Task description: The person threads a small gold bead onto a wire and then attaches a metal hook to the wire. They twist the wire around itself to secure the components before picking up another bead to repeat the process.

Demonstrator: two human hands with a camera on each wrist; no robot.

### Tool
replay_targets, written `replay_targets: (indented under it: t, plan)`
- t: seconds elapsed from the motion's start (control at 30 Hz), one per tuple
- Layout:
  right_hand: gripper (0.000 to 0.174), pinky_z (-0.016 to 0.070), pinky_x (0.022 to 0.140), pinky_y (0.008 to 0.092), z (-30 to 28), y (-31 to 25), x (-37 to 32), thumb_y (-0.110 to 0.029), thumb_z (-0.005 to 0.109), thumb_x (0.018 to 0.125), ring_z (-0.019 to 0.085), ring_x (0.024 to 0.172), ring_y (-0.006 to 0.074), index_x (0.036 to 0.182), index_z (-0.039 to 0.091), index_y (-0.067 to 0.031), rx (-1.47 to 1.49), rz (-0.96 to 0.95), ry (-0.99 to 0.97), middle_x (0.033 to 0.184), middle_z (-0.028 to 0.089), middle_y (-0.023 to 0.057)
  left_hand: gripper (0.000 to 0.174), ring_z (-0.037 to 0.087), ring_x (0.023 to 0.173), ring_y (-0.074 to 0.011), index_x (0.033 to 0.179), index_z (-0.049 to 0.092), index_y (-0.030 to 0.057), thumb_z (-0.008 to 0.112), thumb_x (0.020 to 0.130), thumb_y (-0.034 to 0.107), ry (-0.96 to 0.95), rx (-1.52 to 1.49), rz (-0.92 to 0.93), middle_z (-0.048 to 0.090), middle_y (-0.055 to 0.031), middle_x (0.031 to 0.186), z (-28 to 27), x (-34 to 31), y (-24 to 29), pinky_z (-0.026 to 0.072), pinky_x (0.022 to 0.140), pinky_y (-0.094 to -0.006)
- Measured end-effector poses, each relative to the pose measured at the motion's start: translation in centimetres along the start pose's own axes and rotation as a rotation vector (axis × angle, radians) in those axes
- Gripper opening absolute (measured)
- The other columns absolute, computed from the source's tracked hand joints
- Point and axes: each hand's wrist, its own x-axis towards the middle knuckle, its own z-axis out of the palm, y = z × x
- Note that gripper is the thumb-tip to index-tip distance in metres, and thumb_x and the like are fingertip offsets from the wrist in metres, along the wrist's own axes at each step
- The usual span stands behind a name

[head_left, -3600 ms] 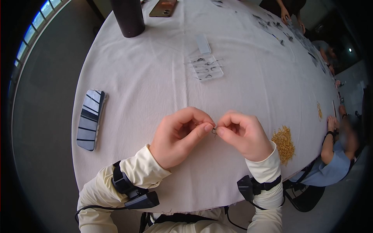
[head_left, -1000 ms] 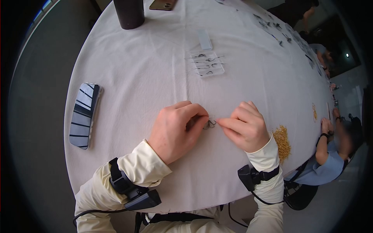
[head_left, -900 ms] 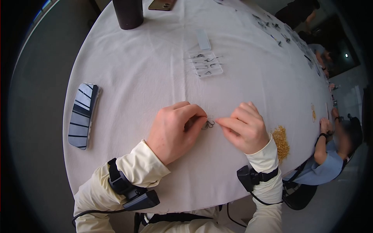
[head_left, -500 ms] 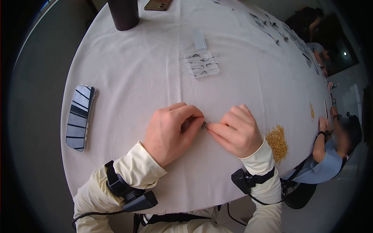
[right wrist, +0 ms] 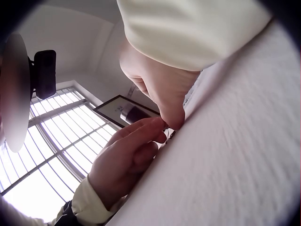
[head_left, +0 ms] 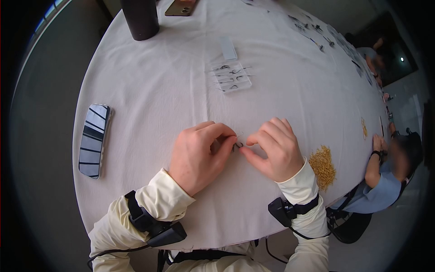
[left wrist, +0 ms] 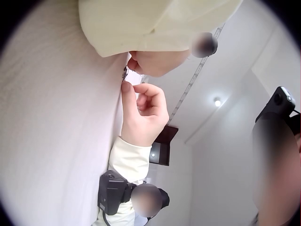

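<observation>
In the head view my left hand (head_left: 199, 154) pinches a small bunch of dark fish hooks (head_left: 238, 145) between thumb and fingertips, close over the tablecloth. A thin line curls up beside the hooks. My right hand (head_left: 274, 149) faces it from the right, its thumb tip at the bends of the hooks and its index finger lifted apart from the thumb. From the left wrist view, the right hand's thumb (left wrist: 128, 101) reaches up to the dark hooks (left wrist: 125, 74). The right wrist view shows the left fingertips largely covering the hooks.
Beyond the hands stands a clear compartment box (head_left: 233, 77) with several dark hooks, its lid (head_left: 229, 48) behind. A pile of golden bits (head_left: 322, 167) lies right of the right hand. A phone (head_left: 94, 140) lies left, a dark tumbler (head_left: 139, 20) farther back. A person (head_left: 380, 181) sits at right.
The hands were fingertip to fingertip, then the right drew away while the left turned over with the hooks. The right hand came back to the hooks, and its index finger has now parted from its thumb.
</observation>
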Motion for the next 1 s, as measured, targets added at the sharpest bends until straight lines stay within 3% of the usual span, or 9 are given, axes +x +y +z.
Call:
replay_targets:
  t: [0.07, 0.13, 0.4, 1.0]
  plan:
    - [0.024, 0.0373, 0.066, 0.0355, 0.08, 0.18, -0.21, -0.008, 0.082, 0.068, 0.052, 0.071, 0.021, 0.083, 0.063, -0.0091, -0.001, 0.009, -0.003, 0.075, 0.052, 0.0014, 0.007, 0.065, 0.06, -0.026, 0.088, 0.07, -0.0001, 0.071, 0.083, 0.005, -0.004, 0.007, 0.0, 0.068, -0.0128, 0.077, -0.03, -0.02, -0.1, 0.0519, 0.059, -0.0344]
    - [0.023, 0.0371, 0.066, 0.0353, -0.02, 0.19, -0.29, -0.008, 0.082, 0.069, 0.052, 0.071, 0.0208, 0.083, 0.064, -0.0093, -0.003, 0.017, -0.006, 0.075, 0.052, 0.0011, 0.008, 0.061, 0.057, -0.0142, 0.09, 0.073, -0.0017, 0.073, 0.084, 0.003, 0.008, 0.008, 0.029, 0.068, -0.0101, 0.077, 0.09, -0.05, -0.39, 0.0474, 0.054, -0.0277]
    - [0.014, 0.0364, 0.066, 0.0342, -0.22, 0.14, -0.18, -0.007, 0.078, 0.072, 0.049, 0.072, 0.0191, 0.075, 0.064, -0.0097, -0.013, -0.095, -0.025, 0.074, 0.049, 0.0005, 0.007, 0.062, 0.058, -0.0145, 0.09, 0.073, -0.0016, 0.073, 0.085, 0.003, -0.001, 0.041, 0.026, 0.069, -0.0105, 0.078, -0.13, -0.05, -0.21, 0.0481, 0.054, -0.0277]
    - [0.013, 0.0396, 0.065, 0.0326, 0.19, 0.48, 0.39, -0.005, 0.073, 0.073, 0.05, 0.073, 0.0197, 0.073, 0.06, -0.0066, -0.044, -0.154, -0.052, 0.072, 0.048, 0.0025, 0.007, 0.062, 0.058, -0.0143, 0.09, 0.072, -0.0032, 0.072, 0.084, 0.001, 0.004, 0.016, 0.02, 0.069, -0.0107, 0.078, 0.01, -0.03, -0.2, 0.0487, 0.055, -0.0271]
